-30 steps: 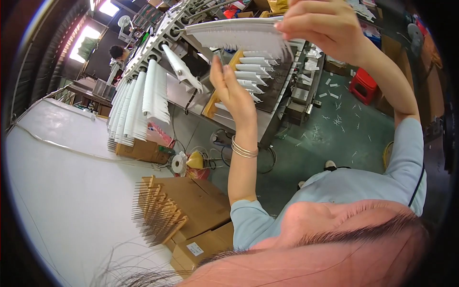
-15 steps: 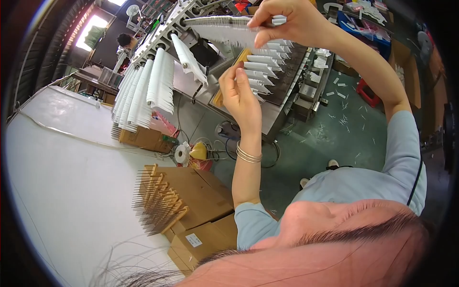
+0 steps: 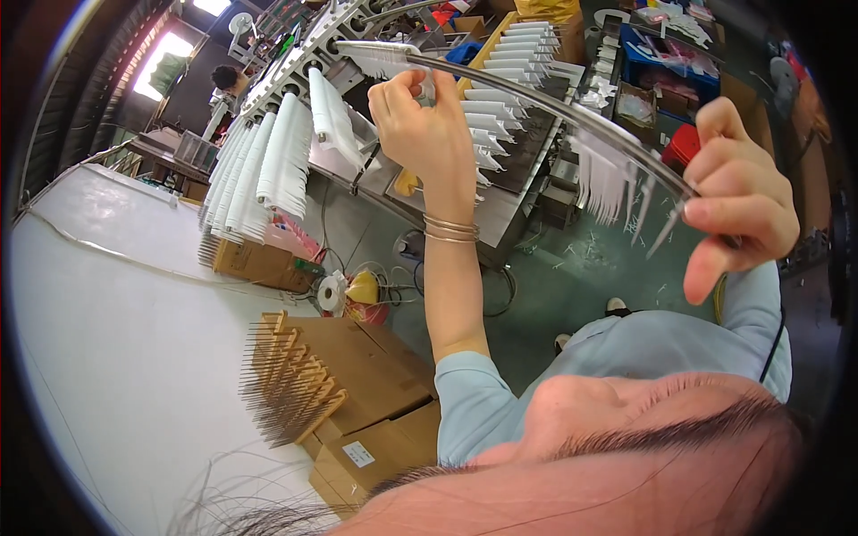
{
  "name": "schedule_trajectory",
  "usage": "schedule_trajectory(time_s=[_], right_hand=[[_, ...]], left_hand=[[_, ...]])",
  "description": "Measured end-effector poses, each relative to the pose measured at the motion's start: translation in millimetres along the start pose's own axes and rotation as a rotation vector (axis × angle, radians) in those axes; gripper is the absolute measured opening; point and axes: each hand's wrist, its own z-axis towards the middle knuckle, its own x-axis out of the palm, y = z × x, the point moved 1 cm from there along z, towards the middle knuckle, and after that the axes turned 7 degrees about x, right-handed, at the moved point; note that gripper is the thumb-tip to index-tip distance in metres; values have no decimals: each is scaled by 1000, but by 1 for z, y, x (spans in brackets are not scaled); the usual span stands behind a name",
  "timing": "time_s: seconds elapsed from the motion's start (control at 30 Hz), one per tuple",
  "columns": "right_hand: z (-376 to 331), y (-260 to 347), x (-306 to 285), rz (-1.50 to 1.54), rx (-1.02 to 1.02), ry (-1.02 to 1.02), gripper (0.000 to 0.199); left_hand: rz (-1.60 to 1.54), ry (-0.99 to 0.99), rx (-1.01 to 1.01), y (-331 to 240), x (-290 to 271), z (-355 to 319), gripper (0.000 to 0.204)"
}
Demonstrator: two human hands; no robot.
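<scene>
Head view: a long metal rod (image 3: 554, 112) carrying white feathers (image 3: 617, 183) runs between both raised hands. The left hand (image 3: 429, 125) is clenched around its upper end; the right hand (image 3: 737, 192) pinches its lower end between thumb and fingers. Behind the rod stands a machine rack of white feather rows (image 3: 500, 107). Below the rod, cardboard boxes (image 3: 357, 375) hold wooden needle combs (image 3: 286, 384) beside a white table (image 3: 116, 348). Under the rod, green floor (image 3: 572, 295) lies open.

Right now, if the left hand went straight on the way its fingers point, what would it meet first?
Probably the rack of white feather-like pieces behind it; the left hand, gripping one end of the thin rod, points up toward it. Depth is unclear.
</scene>
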Motion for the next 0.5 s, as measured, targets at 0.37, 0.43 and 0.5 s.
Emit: schedule_trajectory(time_s=[0.37, 0.43, 0.5], right_hand=[[-19, 25, 11, -114, -85, -218, 42], [-33, 28, 15, -104, 33, -288, 35], [-53, 20, 23, -87, 152, -359, 29]], left_hand=[[45, -61, 114, -9, -18, -9, 14], [-288, 90, 261, -33, -29, -28, 19], [-778, 299, 56, -51, -41, -58, 28]])
